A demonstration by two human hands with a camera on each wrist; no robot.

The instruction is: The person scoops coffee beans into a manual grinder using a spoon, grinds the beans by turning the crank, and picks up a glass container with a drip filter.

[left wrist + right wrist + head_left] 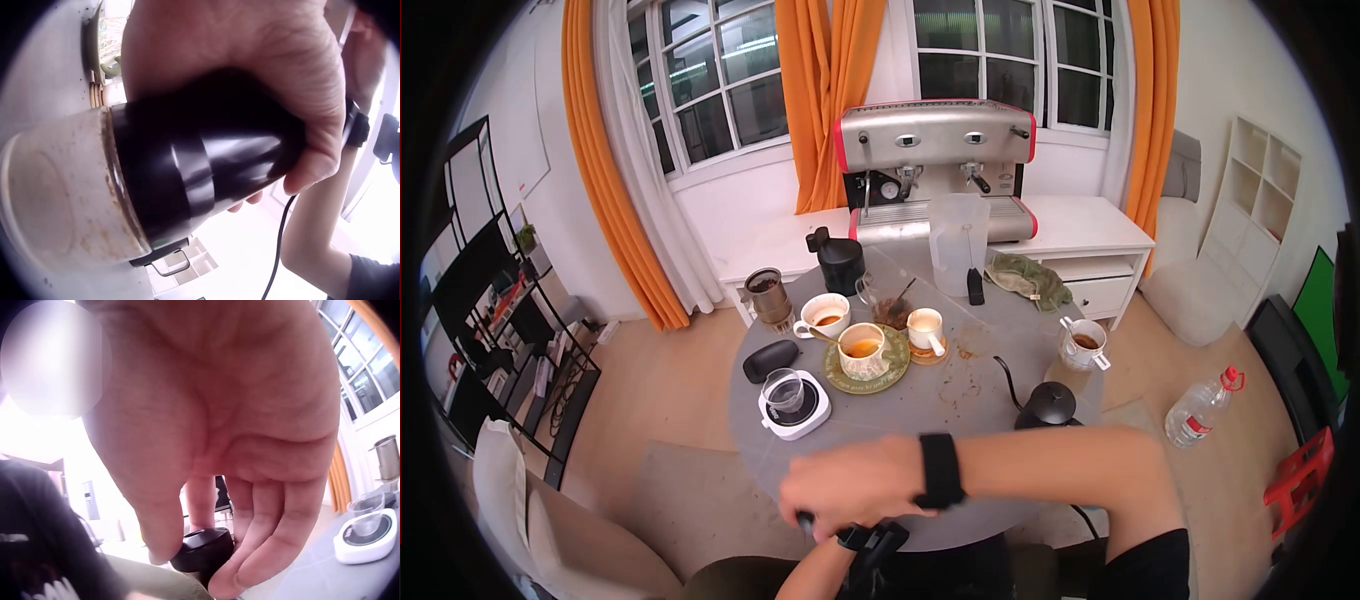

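Your left hand (250, 75) is wrapped round the black grinder (206, 162) (smooth, probably slippery) held over the table edge (750, 450); your right hand (206, 437) pinches its crank knob (203, 549), so grip the rigid body firmly, not its dusty cup (56, 194)

Probably a home coffee corner: espresso machine (937, 170), cup-crowded round table (960, 400), orange curtains (613, 170).

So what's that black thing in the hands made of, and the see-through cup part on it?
The grinder body, gripped by the left hand, looks like glossy black plastic or coated metal: light streaks shine on it. Its cloudy cup end seems to be clear plastic, dusted brown inside. The knob pinched by the right hand looks like smooth black plastic.
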